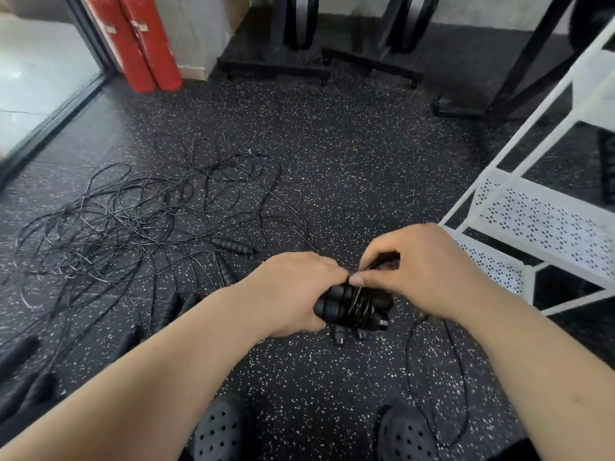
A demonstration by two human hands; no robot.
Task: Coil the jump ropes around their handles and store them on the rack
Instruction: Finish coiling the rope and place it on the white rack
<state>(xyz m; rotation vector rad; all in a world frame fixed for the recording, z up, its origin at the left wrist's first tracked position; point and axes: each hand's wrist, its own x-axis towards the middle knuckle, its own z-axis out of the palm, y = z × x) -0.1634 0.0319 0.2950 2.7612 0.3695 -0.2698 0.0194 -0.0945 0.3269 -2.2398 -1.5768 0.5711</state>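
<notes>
**Now winding: one rope on its handles, tail loose**

Head view. The left hand (293, 291) clasps the paired handles (332, 307) low at centre, just above the floor (332, 161). The right hand (416, 271) pinches the rope (361, 302) at the top of the turns wrapped across them. A loose tail (408, 361) hangs near and right, looping down beside the right shoe (406, 434). The white rack (539, 221) stands at right. A tangle of further ropes (133, 211) lies to the left.

Risks, as judged:
- The thin cord may slip from the pinch, and the turns would spring slack.
- The hanging tail may snag the shoe.
- Loose wraps could unwind once shelved.
</notes>
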